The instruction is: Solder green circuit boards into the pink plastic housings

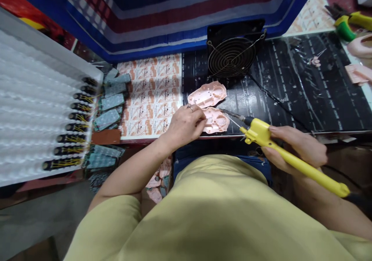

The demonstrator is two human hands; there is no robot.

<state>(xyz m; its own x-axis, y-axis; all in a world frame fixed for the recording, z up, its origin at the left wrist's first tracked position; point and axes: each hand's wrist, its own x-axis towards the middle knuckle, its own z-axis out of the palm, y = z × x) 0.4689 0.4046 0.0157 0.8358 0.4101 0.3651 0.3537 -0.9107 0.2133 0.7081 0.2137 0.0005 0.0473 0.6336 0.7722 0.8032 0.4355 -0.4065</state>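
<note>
Left hand [184, 123] pinching pink plastic shell [216, 120] at tabletop [290, 98] front edge; right hand [296, 148] gripping yellow soldering iron [290, 158], tip at shell. Second shell [207, 93] just behind.

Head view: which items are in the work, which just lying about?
In hand:
left hand on near pink shell
right hand holding yellow soldering iron, tip at that shell

Lying about:
second pink shell
fan
circuit boards
white tray
yellow-green pliers
</note>
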